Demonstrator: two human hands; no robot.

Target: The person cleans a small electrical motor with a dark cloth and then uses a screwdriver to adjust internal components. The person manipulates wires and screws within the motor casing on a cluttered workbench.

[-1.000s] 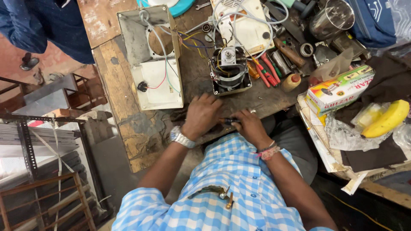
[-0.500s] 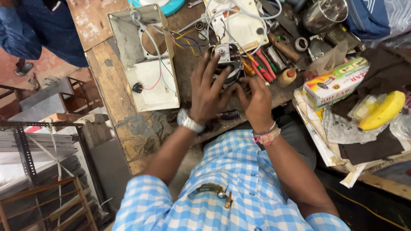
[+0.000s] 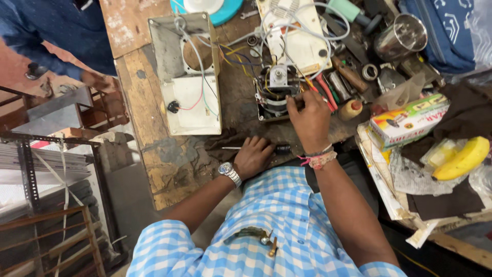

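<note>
A small electric motor with coloured wires stands on the worn wooden bench. My right hand grips the motor's right side, fingers curled against its frame. My left hand, with a wristwatch, lies closer to the bench's front edge. It is closed over a screwdriver: the thin shaft pokes out to the left and the black handle to the right. A dark cloth lies under that hand.
An open white housing with wires sits left of the motor, a white cover behind it. Pliers, a small bottle, a steel cup, a cardboard box and a banana crowd the right. Another person in blue stands at the upper left.
My left hand has left the motor and come back to the bench's front edge, onto the screwdriver. My right hand stays at the motor.
</note>
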